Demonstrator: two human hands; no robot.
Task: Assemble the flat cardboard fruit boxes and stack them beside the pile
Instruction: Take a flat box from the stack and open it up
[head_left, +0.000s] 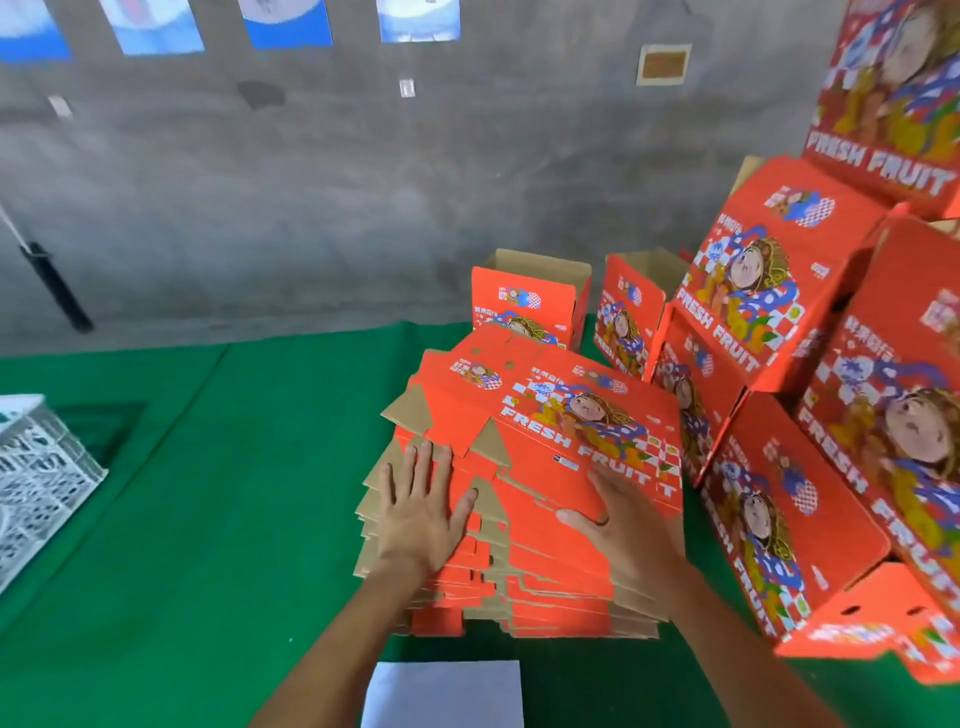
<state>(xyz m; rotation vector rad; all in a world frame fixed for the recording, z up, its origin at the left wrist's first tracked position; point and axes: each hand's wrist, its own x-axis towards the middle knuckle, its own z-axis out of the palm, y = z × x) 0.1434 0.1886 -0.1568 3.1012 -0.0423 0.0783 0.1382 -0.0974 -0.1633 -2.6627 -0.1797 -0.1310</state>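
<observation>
I am at the start of one more box: I take the next flat from the pile (519, 519), and no folding is begun yet on this piece. My left hand (421, 512) lies flat with straight, spread fingers on the left flaps of the top sheet and presses them down. My right hand (626, 525) rests on the near right part of the same top flat box (561, 431); its thumb points to the left, and whether the fingers are curled under the near edge I cannot tell. The two hands are apart, one at each side of the sheet.

I judge that the next move calls for separating only this one sheet from the ones under it, lifting it free, and then opening it into a tube before the bottom flaps are folded.

The cardboard is corrugated, plain brown inside and glossy orange-red outside, with a printed cartoon figure and the words FRESH FRUIT. The flaps are cut in pointed and notched shapes, so they may catch on the sheet below.

The assembled boxes (769, 291) stand stacked at the right and far side of the pile, on the green cloth surface (234, 493). A white perforated crate (36, 483) is at the left, and a white sheet (441, 693) lies near me.
</observation>
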